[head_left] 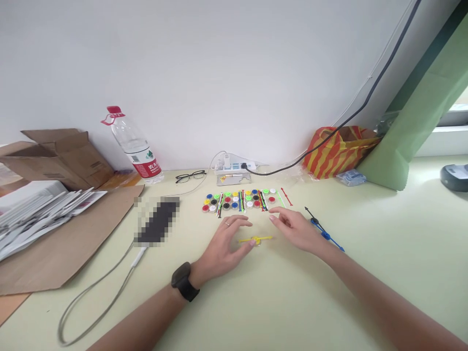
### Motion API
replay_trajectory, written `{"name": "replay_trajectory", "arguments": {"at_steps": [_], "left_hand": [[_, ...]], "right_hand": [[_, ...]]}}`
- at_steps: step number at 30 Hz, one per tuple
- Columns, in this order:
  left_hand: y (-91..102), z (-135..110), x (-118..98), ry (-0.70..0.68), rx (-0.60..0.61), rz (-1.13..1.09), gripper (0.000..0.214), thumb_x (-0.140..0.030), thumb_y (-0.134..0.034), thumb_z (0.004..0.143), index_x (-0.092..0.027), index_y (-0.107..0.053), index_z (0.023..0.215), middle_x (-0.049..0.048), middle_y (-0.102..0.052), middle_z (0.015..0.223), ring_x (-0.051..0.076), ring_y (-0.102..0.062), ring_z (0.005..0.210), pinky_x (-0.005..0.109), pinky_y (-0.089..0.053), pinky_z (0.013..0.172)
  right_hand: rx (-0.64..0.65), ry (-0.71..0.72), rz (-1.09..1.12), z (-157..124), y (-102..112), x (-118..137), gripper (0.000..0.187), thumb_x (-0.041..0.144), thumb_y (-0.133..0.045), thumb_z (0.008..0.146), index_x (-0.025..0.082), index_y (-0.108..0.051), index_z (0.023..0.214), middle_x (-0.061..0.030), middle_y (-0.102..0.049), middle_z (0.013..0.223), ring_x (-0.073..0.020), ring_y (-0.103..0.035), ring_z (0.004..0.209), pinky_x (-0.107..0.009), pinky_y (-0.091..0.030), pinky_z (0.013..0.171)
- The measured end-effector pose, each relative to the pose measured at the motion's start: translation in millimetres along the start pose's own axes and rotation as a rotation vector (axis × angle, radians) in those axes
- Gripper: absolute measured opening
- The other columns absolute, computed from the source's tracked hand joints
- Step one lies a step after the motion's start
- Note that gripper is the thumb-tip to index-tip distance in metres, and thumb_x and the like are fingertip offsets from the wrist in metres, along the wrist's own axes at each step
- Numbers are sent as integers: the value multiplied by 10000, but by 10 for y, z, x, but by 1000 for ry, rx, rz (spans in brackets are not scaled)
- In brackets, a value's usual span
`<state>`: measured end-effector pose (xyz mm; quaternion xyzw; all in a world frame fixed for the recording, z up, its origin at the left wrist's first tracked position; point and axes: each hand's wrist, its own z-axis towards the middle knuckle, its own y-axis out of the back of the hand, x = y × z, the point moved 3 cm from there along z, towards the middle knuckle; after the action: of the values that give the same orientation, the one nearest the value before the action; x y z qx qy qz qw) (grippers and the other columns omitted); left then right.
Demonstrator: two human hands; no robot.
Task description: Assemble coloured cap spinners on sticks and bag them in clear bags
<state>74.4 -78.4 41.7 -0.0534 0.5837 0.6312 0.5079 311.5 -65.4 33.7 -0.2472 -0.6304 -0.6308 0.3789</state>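
Observation:
A yellow arrow spinner (259,240) lies on the table with its pointer roughly crosswise. The thumb tip of my left hand (222,249) is at the spinner's hub, while the other fingers stay apart and curve above the table. My right hand (297,230) hovers to the right, index finger and thumb apart with nothing visible between them; its other fingers are curled. Beyond both hands are rows of small round coloured pieces (235,199) and bundles of thin plastic arrows (262,200). A single red arrow (287,196) lies at the right end of these rows.
Black and blue arrow spinners (325,235) lie right of my right forearm. Glasses (190,176), a power strip (234,166) and a striped bag (329,151) stand along the wall. On the left are a bottle (137,146), a cardboard box (69,158) and a cable (109,312).

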Motion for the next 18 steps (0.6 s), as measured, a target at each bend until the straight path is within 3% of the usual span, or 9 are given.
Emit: {"name": "replay_trajectory", "arguments": {"at_steps": [1, 3, 5, 7, 11, 14, 18], "left_hand": [[15, 6, 18, 21, -35, -17, 292, -377, -602, 995, -283, -603, 1272, 78, -569, 1400, 271, -504, 1334, 452, -418, 1135], [34, 16, 56, 58, -91, -41, 262, -374, -535, 1032, -273, -603, 1264, 78, -590, 1361, 265, -509, 1317, 443, -416, 1125], [39, 21, 89, 87, -126, -59, 255, -376, -489, 1052, -268, -604, 1252, 75, -600, 1340, 260, -510, 1303, 427, -413, 1111], [38, 22, 106, 104, -150, -70, 253, -380, -465, 1061, -266, -605, 1238, 70, -607, 1328, 257, -512, 1290, 416, -406, 1100], [36, 36, 122, 121, -159, -79, 242, -381, -461, 1061, -254, -612, 1202, 61, -635, 1261, 235, -544, 1205, 374, -427, 1028], [52, 59, 177, 148, -163, -65, 243, -403, -477, 1048, -218, -634, 1041, 41, -669, 1036, 193, -583, 942, 307, -457, 809], [63, 91, 310, 230, -120, -95, 355, -460, -491, 1025, -189, -599, 822, -12, -555, 712, 139, -467, 644, 269, -348, 580]], "right_hand": [[-7, -24, 0, -19, 14, 17, 387, 559, -520, 968, 236, -680, 1111, 23, -558, 645, -177, -498, 589, -295, -345, 559], [53, -81, 35, -69, 13, 77, 412, 611, -517, 954, 235, -671, 881, 21, -510, 607, -168, -461, 565, -294, -322, 544], [155, -154, 120, -116, 4, 149, 565, 667, -478, 954, 231, -499, 596, 22, -396, 541, -146, -366, 509, -303, -279, 518], [173, -179, 223, -130, 28, 205, 662, 700, -414, 968, 227, -313, 516, 30, -278, 523, -128, -265, 487, -314, -244, 514], [47, -142, 249, -49, 117, 151, 660, 701, -408, 971, 220, -308, 531, 28, -263, 538, -128, -269, 510, -312, -234, 523], [-44, -113, 135, 49, 188, -15, 602, 680, -482, 947, 221, -357, 578, 38, -263, 555, -127, -269, 519, -301, -229, 517], [-335, 1, -72, 180, 441, -282, 476, 594, -534, 939, 220, -471, 652, 16, -443, 605, -153, -409, 582, -299, -315, 563]]}}
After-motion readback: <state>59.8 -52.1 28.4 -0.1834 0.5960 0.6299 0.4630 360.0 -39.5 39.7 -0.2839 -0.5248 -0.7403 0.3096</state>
